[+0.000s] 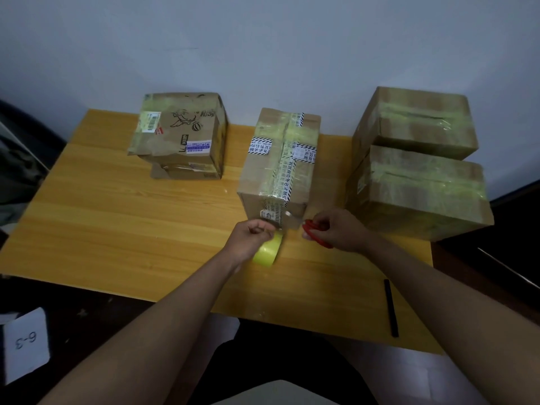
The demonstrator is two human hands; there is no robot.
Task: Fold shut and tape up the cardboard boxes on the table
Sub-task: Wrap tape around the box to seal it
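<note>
A tall cardboard box (277,168) stands mid-table, its top flaps closed under yellowish tape and striped printed tape. My left hand (251,236) holds a roll of yellow tape (267,252) just below the box's near face, with a clear strip stretched up to the box. My right hand (336,230) grips red-handled scissors (314,232) beside that strip, at the box's lower right corner. A taped box with a cartoon print (178,135) sits at the back left. At the right, two taped boxes (418,162) are stacked.
The wooden table (117,223) ends close to my body. A black stick-like object (391,306) lies near its front right edge. A white card marked 6-3 (26,343) lies off the table at lower left. A pale wall rises behind the boxes.
</note>
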